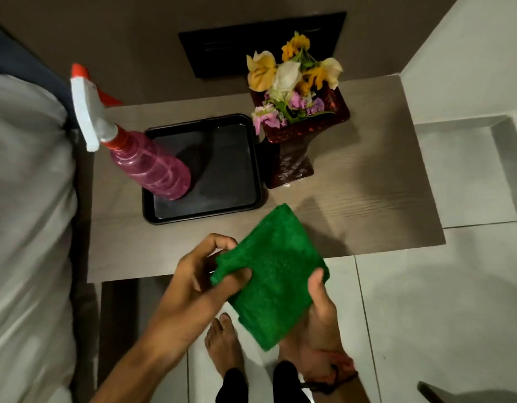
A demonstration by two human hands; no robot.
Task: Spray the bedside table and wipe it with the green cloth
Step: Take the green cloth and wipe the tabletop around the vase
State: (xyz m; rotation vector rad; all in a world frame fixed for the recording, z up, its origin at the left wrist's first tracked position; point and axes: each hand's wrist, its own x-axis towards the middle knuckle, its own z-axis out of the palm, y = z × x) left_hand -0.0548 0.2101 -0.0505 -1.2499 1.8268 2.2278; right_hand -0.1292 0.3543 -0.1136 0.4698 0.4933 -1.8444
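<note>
Both hands (pixel 210 274) on green cloth (pixel 273 274)

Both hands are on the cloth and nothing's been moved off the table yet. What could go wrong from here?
The tall flower vase stands mid-table; a wiping sweep with the green cloth could tip it. The spray bottle stands in the black tray, so the wood beneath probably goes unwiped unless the tray is lifted.

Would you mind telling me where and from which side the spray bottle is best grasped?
Probably around the narrow red neck just under the white trigger head of the spray bottle, coming from the front. It stands in the black tray with its trigger pointing away, and the vase crowds its right.
</note>
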